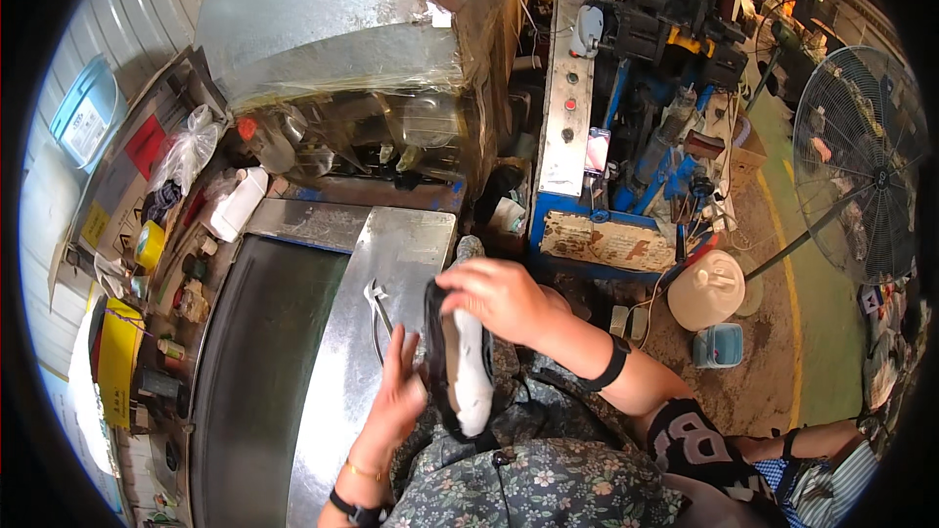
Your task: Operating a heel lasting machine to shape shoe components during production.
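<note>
Shoe [462, 362], dark outside with a white part, was upright-ish over the lap, just off the worktop [328, 420]'s right edge. Probably light; dark edge likely soft, white part likely stiffer and slick; best held by ends or sides. Right hand [504, 298]: grip curled over its far end, thumb hidden. Left hand [396, 391]: grip loose, fingers spread, just beside it; contact unclear. Wrench [379, 308] lay near the worktop's right edge. Print showed on yellow sign [119, 367], bucket [86, 112] label and sleeve [690, 445]; none on the shoe.

glossy metal plate [413, 244], shiny metal wrench [375, 297], matt dark belt [264, 362], shoe [472, 372] with smooth white surface, cloth garment [548, 484], plastic jug [702, 298]
</note>
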### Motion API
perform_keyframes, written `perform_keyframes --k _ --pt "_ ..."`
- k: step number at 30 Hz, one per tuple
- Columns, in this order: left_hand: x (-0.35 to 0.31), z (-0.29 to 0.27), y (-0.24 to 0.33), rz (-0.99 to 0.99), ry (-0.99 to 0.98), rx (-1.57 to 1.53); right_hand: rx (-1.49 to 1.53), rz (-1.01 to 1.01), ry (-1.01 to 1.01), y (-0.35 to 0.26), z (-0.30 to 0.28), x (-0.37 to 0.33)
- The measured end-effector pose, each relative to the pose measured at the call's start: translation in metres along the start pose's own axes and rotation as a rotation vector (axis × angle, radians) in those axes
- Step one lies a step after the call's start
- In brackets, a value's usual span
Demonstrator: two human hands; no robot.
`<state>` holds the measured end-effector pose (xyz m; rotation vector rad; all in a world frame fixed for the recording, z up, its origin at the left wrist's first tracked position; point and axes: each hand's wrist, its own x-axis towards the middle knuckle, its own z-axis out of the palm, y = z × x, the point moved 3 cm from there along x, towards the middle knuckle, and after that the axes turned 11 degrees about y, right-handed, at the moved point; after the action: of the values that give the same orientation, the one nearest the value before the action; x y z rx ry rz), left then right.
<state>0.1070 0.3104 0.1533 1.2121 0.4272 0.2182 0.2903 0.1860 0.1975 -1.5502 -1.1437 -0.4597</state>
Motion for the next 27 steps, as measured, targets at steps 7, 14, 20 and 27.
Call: perform_keyframes --k 7,14,20,27 --pt "0.094 0.041 -0.02 -0.298 0.219 0.026 -0.108 0.099 -0.296 -0.011 -0.004 -0.02" --pt "0.1 0.023 -0.043 0.638 0.112 0.59 0.208 0.658 -0.211 0.038 0.017 -0.075" --pt "0.111 0.011 -0.035 0.262 -0.027 0.611 0.61 1.054 -0.16 0.068 0.036 -0.124" --pt "0.103 0.013 -0.045 0.384 0.05 0.711 0.065 0.617 -0.152 0.061 0.048 -0.076"
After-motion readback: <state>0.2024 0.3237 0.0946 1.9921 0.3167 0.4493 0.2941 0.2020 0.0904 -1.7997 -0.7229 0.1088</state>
